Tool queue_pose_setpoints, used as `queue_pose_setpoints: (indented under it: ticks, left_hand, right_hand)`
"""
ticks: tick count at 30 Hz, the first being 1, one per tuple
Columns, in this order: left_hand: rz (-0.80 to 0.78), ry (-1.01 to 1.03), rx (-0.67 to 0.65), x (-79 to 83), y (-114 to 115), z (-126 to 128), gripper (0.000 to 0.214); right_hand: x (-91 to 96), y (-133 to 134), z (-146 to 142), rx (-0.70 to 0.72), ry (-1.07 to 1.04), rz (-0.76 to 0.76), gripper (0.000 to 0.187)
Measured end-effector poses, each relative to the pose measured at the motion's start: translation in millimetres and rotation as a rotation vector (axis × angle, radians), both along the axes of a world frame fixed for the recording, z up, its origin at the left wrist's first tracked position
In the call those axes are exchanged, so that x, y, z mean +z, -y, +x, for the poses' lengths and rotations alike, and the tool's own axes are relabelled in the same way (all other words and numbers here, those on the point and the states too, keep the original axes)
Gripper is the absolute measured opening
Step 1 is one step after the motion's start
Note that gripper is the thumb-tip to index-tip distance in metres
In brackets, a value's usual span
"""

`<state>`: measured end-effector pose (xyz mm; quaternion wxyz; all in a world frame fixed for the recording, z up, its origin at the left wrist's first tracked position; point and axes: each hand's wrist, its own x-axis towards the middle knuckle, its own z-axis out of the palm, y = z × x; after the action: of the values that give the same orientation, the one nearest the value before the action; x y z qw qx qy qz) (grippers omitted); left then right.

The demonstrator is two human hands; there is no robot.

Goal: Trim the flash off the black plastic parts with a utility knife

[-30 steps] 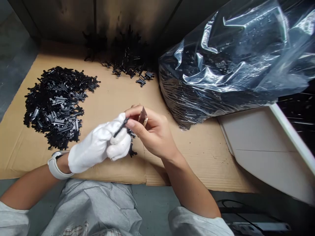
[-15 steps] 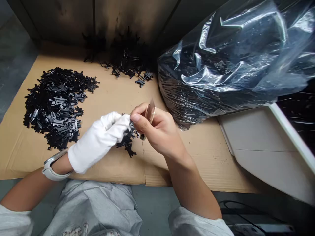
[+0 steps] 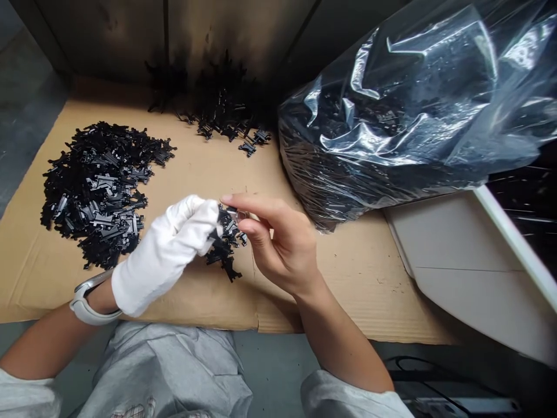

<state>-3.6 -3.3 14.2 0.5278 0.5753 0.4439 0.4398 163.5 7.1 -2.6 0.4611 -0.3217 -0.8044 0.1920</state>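
My left hand (image 3: 172, 247), in a white glove, is closed with its fingers curled. A small black plastic part (image 3: 221, 216) shows at its fingertips. My bare right hand (image 3: 281, 238) meets it from the right, index finger stretched over the part and thumb below. Between that thumb and finger sits a thin, shiny blade-like tool (image 3: 242, 215), mostly hidden by the hand. Under both hands lies a small heap of black plastic parts (image 3: 228, 264), partly covered from view.
A large pile of black parts (image 3: 100, 191) lies at the left on the cardboard sheet (image 3: 204, 168). More parts (image 3: 226, 119) are heaped at the back. A bulging clear bag (image 3: 391, 128) of black parts fills the back right, beside an open box flap (image 3: 470, 249).
Both hands have shifted slightly left. My right index finger has stretched out towards the left fingertips, and the thin tool that stood upright in the right hand is now mostly hidden.
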Motion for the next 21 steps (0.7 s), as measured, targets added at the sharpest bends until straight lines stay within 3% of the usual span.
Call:
queue_pose_setpoints:
  ticks: [4,10,13,16,21]
  left_hand:
    - [-0.060,-0.022,-0.044,2.2,2.4,-3.8,0.016]
    - [-0.100,-0.076,-0.095,-4.5,0.1,-3.4,0.013]
    - [0.016,-0.341,-0.165,-18.2,-5.7,0.9,0.021]
    - [0.240,-0.798,-0.190,-36.5,-11.0,4.4,0.034]
    - [0.336,-1.059,-0.203,-62.7,-22.5,11.7,0.039]
  right_hand:
    - [1.6,1.9,1.4,0.008,-0.005,-0.063,0.021]
    - [-0.2,-9.7,7.5,-0.238,-0.114,-0.184,0.029]
    - [-3.6,-15.6,12.6,-0.273,-0.124,-0.246,0.036]
    - [-7.7,-19.2,16.4,-0.284,-0.090,-0.257,0.038]
    - [-7.9,-29.3,3.4,-0.131,0.180,-0.296,0.015]
